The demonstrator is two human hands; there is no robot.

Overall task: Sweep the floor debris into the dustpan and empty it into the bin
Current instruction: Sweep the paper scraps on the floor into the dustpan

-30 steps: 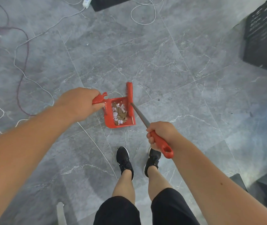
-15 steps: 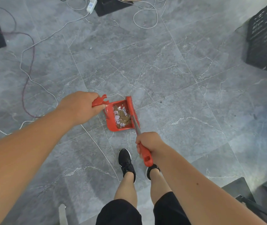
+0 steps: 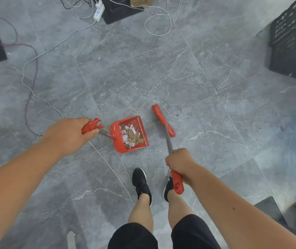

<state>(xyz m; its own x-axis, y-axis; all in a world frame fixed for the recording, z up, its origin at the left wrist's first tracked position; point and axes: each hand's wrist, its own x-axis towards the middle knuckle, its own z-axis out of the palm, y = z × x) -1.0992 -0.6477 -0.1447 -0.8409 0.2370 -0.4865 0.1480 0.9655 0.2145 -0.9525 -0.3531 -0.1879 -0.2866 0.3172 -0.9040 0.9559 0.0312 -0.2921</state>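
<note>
Over grey tile, left grip (image 3: 68, 134) clasps the dustpan (image 3: 130, 134) handle; right grip (image 3: 180, 162) clasps the broom (image 3: 163, 121).

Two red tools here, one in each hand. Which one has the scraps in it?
The dustpan, held by the left hand, holds the paper and cardboard scraps. The broom in the right hand is beside it, carrying nothing.

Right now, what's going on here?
A person stands on a grey tiled floor, sweeping up. The left hand grips the handle of a red dustpan that already holds scraps of paper and cardboard. The right hand holds a red broom, its head apart from the dustpan's right side. No bin is clearly in view, so the emptying is not yet done.
</note>
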